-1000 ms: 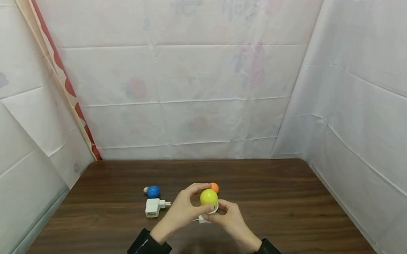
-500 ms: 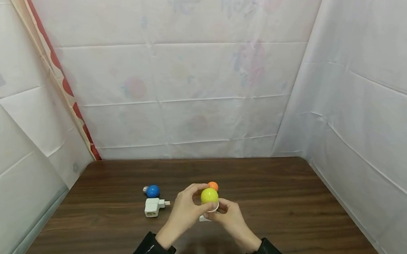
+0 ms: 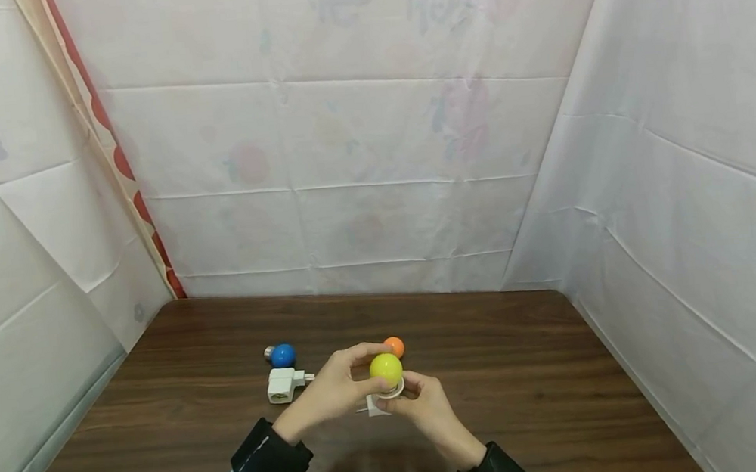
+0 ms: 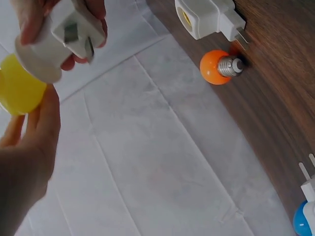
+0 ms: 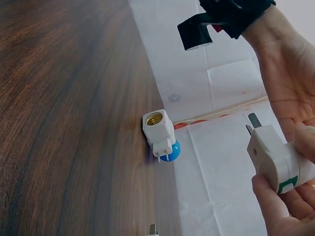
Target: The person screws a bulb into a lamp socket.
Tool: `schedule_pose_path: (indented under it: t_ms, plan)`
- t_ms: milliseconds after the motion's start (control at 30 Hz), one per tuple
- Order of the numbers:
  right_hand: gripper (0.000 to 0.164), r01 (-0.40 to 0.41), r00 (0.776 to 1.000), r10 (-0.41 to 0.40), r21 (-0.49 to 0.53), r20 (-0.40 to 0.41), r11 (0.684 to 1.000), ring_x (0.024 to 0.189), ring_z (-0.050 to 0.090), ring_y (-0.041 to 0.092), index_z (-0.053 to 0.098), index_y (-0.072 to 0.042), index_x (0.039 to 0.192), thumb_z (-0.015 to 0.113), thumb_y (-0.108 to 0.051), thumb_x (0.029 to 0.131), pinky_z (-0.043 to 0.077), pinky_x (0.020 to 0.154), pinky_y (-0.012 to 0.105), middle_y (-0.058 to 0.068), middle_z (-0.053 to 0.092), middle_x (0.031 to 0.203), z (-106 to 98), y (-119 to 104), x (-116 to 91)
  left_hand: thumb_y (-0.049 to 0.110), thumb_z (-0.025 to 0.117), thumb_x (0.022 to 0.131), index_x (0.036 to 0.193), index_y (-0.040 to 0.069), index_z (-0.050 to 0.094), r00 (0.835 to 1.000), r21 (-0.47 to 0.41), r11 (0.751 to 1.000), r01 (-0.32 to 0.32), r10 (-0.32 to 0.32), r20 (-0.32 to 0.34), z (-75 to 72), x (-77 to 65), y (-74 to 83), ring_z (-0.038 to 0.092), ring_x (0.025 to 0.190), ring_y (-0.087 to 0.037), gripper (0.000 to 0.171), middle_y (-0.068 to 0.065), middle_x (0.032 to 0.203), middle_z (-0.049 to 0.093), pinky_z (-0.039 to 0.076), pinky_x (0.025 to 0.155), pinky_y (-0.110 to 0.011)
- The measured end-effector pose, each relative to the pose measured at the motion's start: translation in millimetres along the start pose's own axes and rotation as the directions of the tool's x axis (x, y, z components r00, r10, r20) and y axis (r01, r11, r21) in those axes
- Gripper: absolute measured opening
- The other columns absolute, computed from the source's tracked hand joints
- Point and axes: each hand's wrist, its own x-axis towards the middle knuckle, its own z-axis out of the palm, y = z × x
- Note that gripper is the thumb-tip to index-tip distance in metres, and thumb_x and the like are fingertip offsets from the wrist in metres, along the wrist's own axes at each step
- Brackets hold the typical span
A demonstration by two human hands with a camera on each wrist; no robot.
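Observation:
My left hand grips a round yellow bulb between thumb and fingers. Just below it, my right hand holds a white plug-in lamp socket, whose round mouth meets the bulb's base. In the left wrist view the yellow bulb sits at the mouth of that socket; the threads inside are hidden. Metal prongs and a green-marked switch show on the held socket in the right wrist view. Both hands are raised above the wooden table.
An orange bulb lies behind the hands, near another white socket on the table. At left, a blue bulb lies beside a third white socket. White sheets hang around the table.
My left wrist swings a little to the right, then back to the left, with the fingers staying on the yellow bulb. My right hand stays nearly still. The things on the table keep their places.

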Motion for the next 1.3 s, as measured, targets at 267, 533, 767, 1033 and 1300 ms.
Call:
schedule_pose_path:
  t_ms: [267, 533, 767, 1033, 1300]
  plan:
    - [0.044, 0.015, 1.0, -0.015, -0.011, 0.005, 1.0, 0.105, 0.058, 0.017, 0.061, -0.009, 0.118, 0.074, -0.019, 0.077, 0.051, 0.082, 0.028, 0.007, 0.061, 0.117, 4, -1, -1, 0.006, 0.056, 0.089, 0.13, 0.009, 0.049, 0.99, -0.131, 0.991, 0.002, 0.017, 0.142, -8.7, -2.6, -0.4, 0.054, 0.109, -0.018, 0.042, -0.013, 0.133, 0.048, 0.047, 0.087, -0.024]
    - [0.047, 0.013, 1.0, -0.013, -0.004, -0.002, 1.0, 0.108, 0.057, 0.018, 0.06, -0.009, 0.12, 0.075, -0.019, 0.076, 0.051, 0.083, 0.026, 0.007, 0.058, 0.12, 5, 1, -2, 0.001, 0.055, 0.087, 0.132, 0.001, 0.045, 0.987, -0.154, 0.988, -0.035, 0.058, 0.148, -7.3, -2.6, -4.3, 0.054, 0.11, -0.023, 0.045, -0.019, 0.132, 0.048, 0.047, 0.088, -0.022]
    - [0.046, 0.015, 1.0, -0.016, -0.011, -0.013, 1.0, 0.109, 0.056, 0.019, 0.06, -0.01, 0.119, 0.074, -0.02, 0.077, 0.051, 0.084, 0.028, 0.007, 0.057, 0.119, 5, 1, -3, 0.013, 0.065, 0.084, 0.132, 0.007, 0.046, 0.999, -0.075, 0.997, -0.024, 0.027, 0.045, -0.4, -3.1, -2.4, 0.055, 0.108, -0.025, 0.052, -0.014, 0.132, 0.048, 0.049, 0.085, -0.023]
    - [0.042, 0.017, 0.999, -0.018, -0.022, -0.034, 1.0, 0.104, 0.058, 0.018, 0.062, -0.01, 0.116, 0.074, -0.019, 0.077, 0.052, 0.08, 0.028, 0.009, 0.055, 0.117, 7, 2, -2, 0.034, 0.076, 0.073, 0.124, 0.013, 0.054, 0.972, 0.183, 0.979, 0.091, -0.047, -0.232, 19.1, -7.0, 8.6, 0.058, 0.091, -0.015, 0.058, -0.004, 0.121, 0.057, 0.051, 0.071, -0.025]
    - [0.042, 0.024, 0.999, -0.025, -0.015, -0.036, 1.0, 0.108, 0.058, 0.021, 0.062, -0.009, 0.117, 0.073, -0.02, 0.077, 0.052, 0.08, 0.026, 0.01, 0.056, 0.123, 8, 6, -1, 0.032, 0.077, 0.072, 0.117, 0.012, 0.06, 0.939, 0.32, 0.937, 0.139, -0.023, -0.342, 26.7, -7.2, 11.0, 0.053, 0.08, -0.01, 0.052, 0.001, 0.111, 0.062, 0.045, 0.064, -0.018]
